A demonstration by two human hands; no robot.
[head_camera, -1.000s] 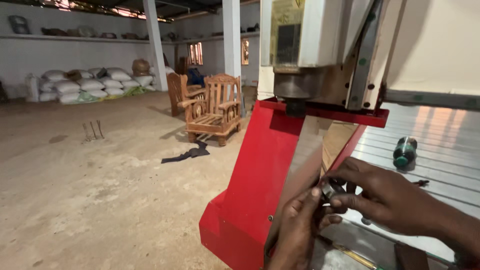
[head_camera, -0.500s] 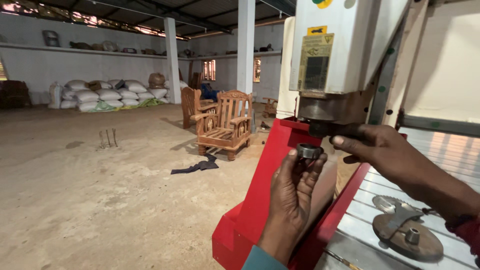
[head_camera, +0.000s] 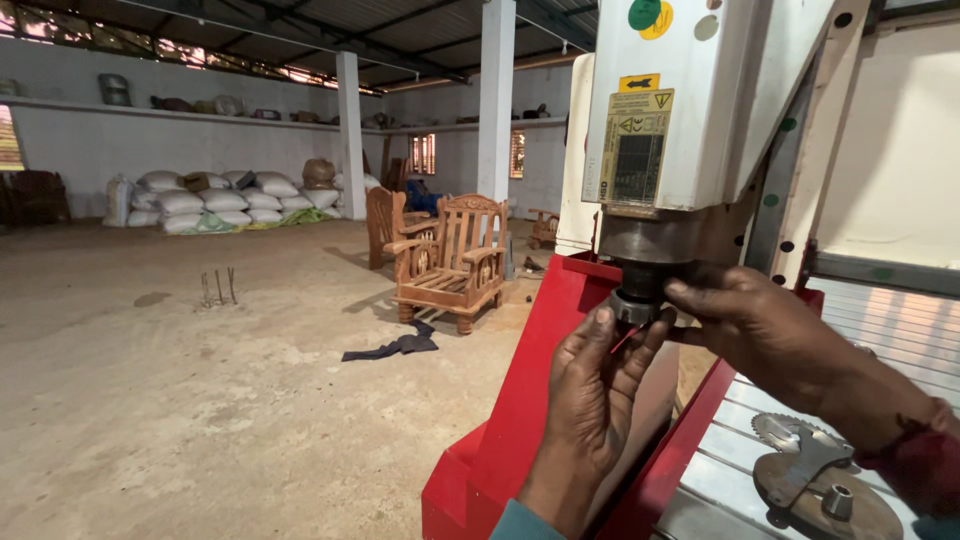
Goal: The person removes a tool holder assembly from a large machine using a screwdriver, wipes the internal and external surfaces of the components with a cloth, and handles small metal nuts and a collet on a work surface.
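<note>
Fingers (head_camera: 625,335) of the left hand (head_camera: 590,400) pinch a dark metal collet nut (head_camera: 632,308) from below, pressing it up against the machine's spindle (head_camera: 645,250). Its axis runs vertically. Just beside it, the right hand (head_camera: 760,330) curls around the spindle's base, thumb touching the nut. A red guard (head_camera: 520,400) crowds the left; open floor (head_camera: 200,420) lies beyond, and a slatted counter (head_camera: 900,330) sits right.

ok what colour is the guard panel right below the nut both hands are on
Red. The guard panel under the nut shows best in the head view, beneath the left hand and right hand.
</note>
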